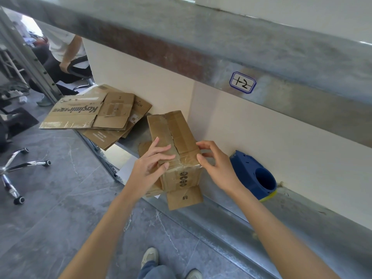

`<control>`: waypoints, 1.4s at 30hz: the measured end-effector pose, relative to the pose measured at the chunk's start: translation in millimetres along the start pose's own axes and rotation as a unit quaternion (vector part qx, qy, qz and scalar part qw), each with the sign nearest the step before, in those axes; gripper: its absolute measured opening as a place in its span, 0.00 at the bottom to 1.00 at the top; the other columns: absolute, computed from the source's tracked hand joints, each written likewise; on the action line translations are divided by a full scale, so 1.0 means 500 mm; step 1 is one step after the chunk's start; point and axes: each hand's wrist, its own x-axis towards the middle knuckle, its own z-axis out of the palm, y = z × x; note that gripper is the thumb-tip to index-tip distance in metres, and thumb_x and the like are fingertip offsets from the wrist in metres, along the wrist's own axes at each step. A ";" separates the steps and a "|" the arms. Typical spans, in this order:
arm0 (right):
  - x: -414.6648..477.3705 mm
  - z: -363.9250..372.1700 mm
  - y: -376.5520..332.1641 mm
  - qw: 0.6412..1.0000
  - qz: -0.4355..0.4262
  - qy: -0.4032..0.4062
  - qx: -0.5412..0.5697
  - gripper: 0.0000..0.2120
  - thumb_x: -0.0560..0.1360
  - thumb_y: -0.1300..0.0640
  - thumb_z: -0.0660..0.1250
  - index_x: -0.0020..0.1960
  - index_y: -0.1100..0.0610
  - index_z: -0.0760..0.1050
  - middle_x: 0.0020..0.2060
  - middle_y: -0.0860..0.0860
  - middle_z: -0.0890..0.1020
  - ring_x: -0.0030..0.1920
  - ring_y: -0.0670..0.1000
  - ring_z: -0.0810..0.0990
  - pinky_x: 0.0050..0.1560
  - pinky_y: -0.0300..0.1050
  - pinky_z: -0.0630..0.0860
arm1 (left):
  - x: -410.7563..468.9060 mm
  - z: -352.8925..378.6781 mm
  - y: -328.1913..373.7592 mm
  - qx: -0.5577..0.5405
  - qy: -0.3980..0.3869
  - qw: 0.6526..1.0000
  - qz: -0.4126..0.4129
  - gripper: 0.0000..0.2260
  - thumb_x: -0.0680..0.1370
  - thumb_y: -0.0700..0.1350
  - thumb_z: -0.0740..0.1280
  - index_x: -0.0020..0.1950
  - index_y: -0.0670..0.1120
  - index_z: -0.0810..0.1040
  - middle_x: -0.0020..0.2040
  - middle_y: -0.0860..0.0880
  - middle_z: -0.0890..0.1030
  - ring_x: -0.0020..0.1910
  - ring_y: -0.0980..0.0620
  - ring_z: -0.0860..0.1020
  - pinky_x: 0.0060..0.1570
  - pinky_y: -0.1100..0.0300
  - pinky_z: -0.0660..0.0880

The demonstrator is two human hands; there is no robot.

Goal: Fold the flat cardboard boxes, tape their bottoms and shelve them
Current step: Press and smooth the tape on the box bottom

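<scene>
Shoes [150, 256] and jeans show at the bottom centre of the frame, on a grey marbled floor [60, 208]. Just above them, two bare forearms reach up to a folded box [177, 135] at the centre, which stands on the edge of a metal shelf [261, 218] with its taped side up and a loose flap marked "#8" hanging toward the camera. The left hand [150, 164] grips the box's near left corner, fingers laid across the taped top and thumb bent onto the end face. The right hand [215, 164] pinches the box's right edge with curled thumb and fingertips, where clear tape wraps over. A blue tape dispenser [255, 174] lies on the shelf right of the box. Flat boxes [96, 111] lie stacked further along the shelf, left of centre. A chair base [12, 168] stands at the left edge. Above, a label [243, 82] reads "1-2"; a seated person [64, 47] appears at upper left.
</scene>
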 end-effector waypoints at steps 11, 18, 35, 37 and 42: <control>0.001 -0.025 0.001 0.999 0.001 -0.037 0.004 0.21 0.80 0.66 0.60 0.61 0.42 0.70 0.59 0.36 0.77 0.59 0.37 0.77 0.61 0.40 0.75 | -0.001 -0.005 -0.001 -0.049 -0.026 0.998 -0.010 0.18 0.75 0.33 0.61 0.59 0.45 0.83 0.69 0.58 0.76 0.78 0.59 0.55 0.67 0.72 0.65; 0.004 -0.010 0.008 1.000 -0.002 0.002 0.009 0.12 0.80 0.58 0.65 0.61 0.46 0.73 0.56 0.34 0.78 0.56 0.37 0.78 0.56 0.37 0.76 | -0.001 -0.004 -0.008 -0.050 -0.029 0.998 -0.010 0.13 0.79 0.32 0.65 0.59 0.43 0.82 0.69 0.57 0.76 0.79 0.59 0.55 0.68 0.65 0.69; 0.034 -0.066 0.011 0.992 -0.009 -0.121 -0.047 0.22 0.75 0.56 0.72 0.66 0.41 0.75 0.56 0.43 0.79 0.54 0.40 0.79 0.60 0.37 0.71 | 0.006 -0.009 -0.013 -0.013 -0.041 0.999 -0.026 0.11 0.80 0.43 0.64 0.60 0.45 0.82 0.69 0.57 0.76 0.78 0.60 0.55 0.73 0.61 0.62; 0.033 -0.064 0.014 0.990 -0.026 -0.119 -0.064 0.21 0.74 0.53 0.73 0.65 0.39 0.75 0.57 0.42 0.78 0.54 0.40 0.79 0.62 0.40 0.72 | 0.005 -0.010 -0.012 -0.008 -0.046 0.998 -0.028 0.11 0.80 0.43 0.65 0.61 0.46 0.82 0.69 0.57 0.75 0.78 0.61 0.55 0.74 0.55 0.60; 0.034 -0.062 0.018 0.989 -0.029 -0.121 -0.080 0.28 0.63 0.42 0.75 0.62 0.32 0.73 0.57 0.38 0.77 0.56 0.40 0.77 0.59 0.48 0.78 | 0.005 -0.017 -0.005 0.008 -0.072 0.996 -0.044 0.20 0.70 0.55 0.75 0.60 0.53 0.81 0.69 0.64 0.73 0.78 0.63 0.54 0.72 0.47 0.65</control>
